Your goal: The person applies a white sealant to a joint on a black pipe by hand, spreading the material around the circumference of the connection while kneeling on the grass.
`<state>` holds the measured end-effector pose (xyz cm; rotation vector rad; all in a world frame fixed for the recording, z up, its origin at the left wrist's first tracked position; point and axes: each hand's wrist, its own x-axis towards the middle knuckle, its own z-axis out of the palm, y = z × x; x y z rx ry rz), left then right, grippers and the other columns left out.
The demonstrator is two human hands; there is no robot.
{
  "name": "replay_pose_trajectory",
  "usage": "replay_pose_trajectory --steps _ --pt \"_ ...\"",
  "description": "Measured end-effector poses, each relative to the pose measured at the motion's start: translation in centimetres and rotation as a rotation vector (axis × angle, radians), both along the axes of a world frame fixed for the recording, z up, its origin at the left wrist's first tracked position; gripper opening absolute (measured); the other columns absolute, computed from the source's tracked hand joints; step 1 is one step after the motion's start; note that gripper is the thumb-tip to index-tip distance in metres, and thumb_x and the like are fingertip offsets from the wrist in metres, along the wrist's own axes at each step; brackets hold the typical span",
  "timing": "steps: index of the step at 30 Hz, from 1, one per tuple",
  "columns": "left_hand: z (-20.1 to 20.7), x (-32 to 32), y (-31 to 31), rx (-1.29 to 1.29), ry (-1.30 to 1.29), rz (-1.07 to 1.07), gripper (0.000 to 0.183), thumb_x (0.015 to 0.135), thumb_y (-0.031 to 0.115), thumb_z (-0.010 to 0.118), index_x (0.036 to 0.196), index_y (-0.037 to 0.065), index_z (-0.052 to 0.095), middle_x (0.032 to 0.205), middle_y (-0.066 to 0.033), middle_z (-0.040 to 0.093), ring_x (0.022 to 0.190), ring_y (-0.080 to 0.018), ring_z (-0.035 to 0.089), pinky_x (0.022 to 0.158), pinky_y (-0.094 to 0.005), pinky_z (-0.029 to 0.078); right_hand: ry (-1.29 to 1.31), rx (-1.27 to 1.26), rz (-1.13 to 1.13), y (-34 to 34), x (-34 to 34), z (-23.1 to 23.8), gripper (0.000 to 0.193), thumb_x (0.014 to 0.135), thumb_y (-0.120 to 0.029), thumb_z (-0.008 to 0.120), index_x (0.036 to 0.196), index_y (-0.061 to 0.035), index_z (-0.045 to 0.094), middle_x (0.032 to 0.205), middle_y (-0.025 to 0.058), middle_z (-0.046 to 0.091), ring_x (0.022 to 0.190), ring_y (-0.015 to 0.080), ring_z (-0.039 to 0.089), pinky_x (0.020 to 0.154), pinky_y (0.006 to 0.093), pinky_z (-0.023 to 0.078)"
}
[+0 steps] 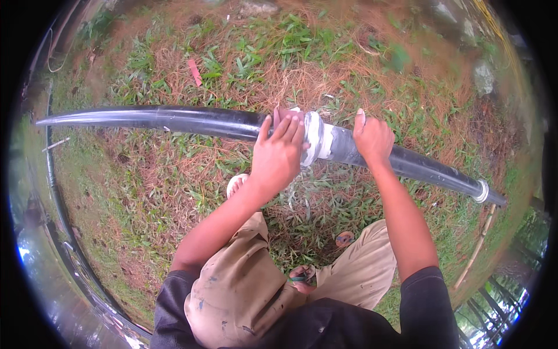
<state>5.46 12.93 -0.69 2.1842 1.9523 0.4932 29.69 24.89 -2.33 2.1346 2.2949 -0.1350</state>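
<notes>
A long black pipe (pixel 192 120) lies crosswise in front of me, bowed by the lens. Near its middle is a pale collar (pixel 314 138), with whitish, scuffed patches on the pipe beside it. My left hand (pixel 280 150) presses a reddish-brown piece of sandpaper (pixel 282 116) onto the pipe just left of the collar; its fingers lie over the sheet, and its palm side is hidden. To the right of the collar, my right hand (pixel 374 139) is wrapped round the pipe with the thumb raised. A second light ring (pixel 482 191) circles the pipe near its right end.
Grass and brown pine needles cover the ground (pixel 174 174). A red strip (pixel 195 72) lies beyond the pipe. Another dark pipe (pixel 75 247) curves along the left side. A thin stick (pixel 474 250) lies at the right. My legs (pixel 244 279) are bent close below the pipe.
</notes>
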Motion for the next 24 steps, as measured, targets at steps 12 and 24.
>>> replay_pose_trajectory --steps 12,24 --pt "3.4 -3.0 -4.2 -0.084 -0.124 -0.222 0.039 0.102 0.021 0.071 0.138 0.007 0.074 0.133 -0.0179 0.078 0.127 -0.0314 0.073 0.116 -0.0515 0.052 0.326 0.306 0.162 0.7 -0.3 -0.2 0.028 0.108 -0.026 0.062 0.122 -0.008 0.077 0.112 0.0152 0.08 0.103 0.0406 0.076 0.088 0.0529 0.061" --pt "1.8 -1.7 -9.0 -0.774 -0.718 -0.075 0.033 0.114 0.031 0.061 0.125 0.004 0.077 0.101 -0.0222 0.079 0.092 -0.0411 0.077 0.082 -0.0485 0.059 1.23 -0.128 0.026 -21.3 -1.9 -0.6 0.045 0.114 -0.028 0.059 0.147 0.0013 0.068 0.155 0.0253 0.065 0.152 0.0406 0.056 0.128 0.0524 0.04"
